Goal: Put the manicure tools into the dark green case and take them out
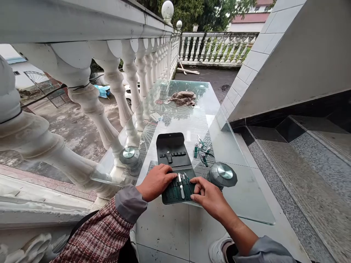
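Note:
A black manicure case lies unfolded on the glass table, its upper flap fitted with small loops. Slim metal tools stand in the lower panel, among them a silver file-like tool and thinner ones beside it. My left hand lies flat over the panel's left edge, thumb stretched onto it. At the right edge, my right hand has its fingers bent in a pinch beside the thin tools; what is between the fingertips is hidden. Green-handled nail clippers and other green-and-silver tools are piled right of the case.
The glass tabletop rests on round metal-capped supports. A crumpled brown cloth lies at its far end. White balusters line the left side. Stone steps rise on the right.

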A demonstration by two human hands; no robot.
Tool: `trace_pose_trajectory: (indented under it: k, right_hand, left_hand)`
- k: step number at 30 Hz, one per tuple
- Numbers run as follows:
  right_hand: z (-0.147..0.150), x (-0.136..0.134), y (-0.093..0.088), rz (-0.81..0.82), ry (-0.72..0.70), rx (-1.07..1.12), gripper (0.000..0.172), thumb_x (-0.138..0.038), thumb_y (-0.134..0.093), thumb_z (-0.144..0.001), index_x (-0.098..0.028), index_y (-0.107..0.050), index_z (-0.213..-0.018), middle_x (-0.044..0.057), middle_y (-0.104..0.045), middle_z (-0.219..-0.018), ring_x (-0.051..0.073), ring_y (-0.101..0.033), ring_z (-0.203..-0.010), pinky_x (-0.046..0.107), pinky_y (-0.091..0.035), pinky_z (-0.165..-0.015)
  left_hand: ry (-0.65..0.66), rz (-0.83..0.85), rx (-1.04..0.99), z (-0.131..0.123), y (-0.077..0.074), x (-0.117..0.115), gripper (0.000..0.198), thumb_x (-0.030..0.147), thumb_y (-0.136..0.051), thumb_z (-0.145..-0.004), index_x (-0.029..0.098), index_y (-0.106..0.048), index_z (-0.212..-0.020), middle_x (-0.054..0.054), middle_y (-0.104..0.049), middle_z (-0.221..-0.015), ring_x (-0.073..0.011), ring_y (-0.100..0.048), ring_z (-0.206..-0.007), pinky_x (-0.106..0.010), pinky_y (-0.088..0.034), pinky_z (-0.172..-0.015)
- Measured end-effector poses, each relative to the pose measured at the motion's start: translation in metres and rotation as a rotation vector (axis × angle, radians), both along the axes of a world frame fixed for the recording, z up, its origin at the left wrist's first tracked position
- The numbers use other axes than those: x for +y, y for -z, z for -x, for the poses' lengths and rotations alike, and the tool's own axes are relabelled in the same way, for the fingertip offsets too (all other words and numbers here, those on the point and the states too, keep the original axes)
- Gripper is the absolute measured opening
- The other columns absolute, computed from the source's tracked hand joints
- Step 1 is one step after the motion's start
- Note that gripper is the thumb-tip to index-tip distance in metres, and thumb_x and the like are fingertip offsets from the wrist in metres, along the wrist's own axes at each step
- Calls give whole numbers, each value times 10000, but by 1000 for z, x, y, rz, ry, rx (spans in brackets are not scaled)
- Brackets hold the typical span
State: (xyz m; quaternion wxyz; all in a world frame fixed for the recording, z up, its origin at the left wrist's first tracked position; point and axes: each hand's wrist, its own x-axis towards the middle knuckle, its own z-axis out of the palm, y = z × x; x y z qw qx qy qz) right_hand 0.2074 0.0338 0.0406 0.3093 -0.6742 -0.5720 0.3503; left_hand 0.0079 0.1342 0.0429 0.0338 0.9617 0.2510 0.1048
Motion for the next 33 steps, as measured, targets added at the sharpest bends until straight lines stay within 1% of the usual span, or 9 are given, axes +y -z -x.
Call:
trace_pose_trajectory:
  k: [4, 7, 9, 12, 15, 18, 20, 27, 33]
  right_hand:
    - [-1, 2, 2, -25, 3, -9, 289, -148, -574, -625, -205, -575, -908, -61, -560, -612, 108, -522, -561, 225, -395, -548]
    - [-8, -2, 6, -117, -5, 57, 303, -165, -557, -672, -199, -582, -972, -30, -591, -701, 102, -532, -557, 221, -426, -531]
    - [-13, -7, 8, -209, 25, 27, 271, -188, -520, -743, -191, -583, -1007, 5, -610, -768, 115, -559, -594, 235, -461, -550]
    - [-14, -14, 8, -423, 28, -215, 210, -193, -452, -842, -195, -600, -990, 50, -625, -852, 156, -592, -757, 282, -495, -670]
    - [-5, -21, 10, -606, -87, -527, 252, -166, -419, -878, -199, -603, -1047, 73, -623, -910, 179, -565, -836, 313, -478, -720]
    - [5, -26, 16, -704, -158, -764, 278, -175, -436, -880, -163, -589, -1111, 95, -622, -940, 204, -540, -860, 338, -449, -718]
    - [8, -28, 21, -756, -164, -833, 276, -193, -443, -885, -143, -593, -1110, 104, -626, -954, 216, -529, -892, 353, -432, -744]
    - [8, -32, 29, -871, -184, -798, 215, -145, -521, -851, -149, -627, -1038, 83, -647, -921, 214, -531, -908, 377, -400, -809]
    - [-5, -31, 24, -775, -106, -629, 298, -149, -519, -855, -155, -566, -1149, 95, -618, -976, 206, -531, -931, 378, -424, -814]
  left_hand:
    - [-6, -7, -11, 0, -1, -1, 195, 226, -473, -932, 226, -591, -1087, -50, -550, -1001, -179, -498, -884, -308, -435, -776]
    - [-6, -1, -13, 0, -3, -1, 197, 224, -478, -930, 225, -588, -1094, -48, -554, -1005, -174, -501, -885, -303, -440, -775]
    - [-3, 8, -16, 0, -3, -1, 195, 220, -479, -931, 220, -586, -1094, -44, -557, -1010, -170, -505, -887, -300, -440, -783]
    - [0, 13, -9, 0, -3, 0, 188, 215, -490, -927, 214, -584, -1090, -41, -559, -1013, -173, -507, -893, -302, -440, -792]
    - [-2, 7, -1, 0, -2, 1, 197, 226, -500, -924, 214, -575, -1106, -45, -554, -1027, -181, -507, -899, -311, -442, -791]
    - [-9, 8, -6, 1, -1, 1, 204, 243, -489, -932, 215, -571, -1116, -52, -548, -1033, -187, -506, -905, -321, -442, -792]
    - [-10, 18, -6, 1, -1, 1, 204, 250, -476, -937, 216, -572, -1114, -56, -547, -1028, -188, -504, -901, -325, -441, -789]
    - [-19, 53, -14, 1, 3, 2, 226, 250, -449, -948, 225, -553, -1146, -70, -529, -1086, -195, -492, -947, -338, -432, -823]
    - [-20, 78, -12, 2, 5, 2, 238, 241, -448, -945, 218, -536, -1164, -72, -526, -1109, -208, -483, -968, -358, -431, -847]
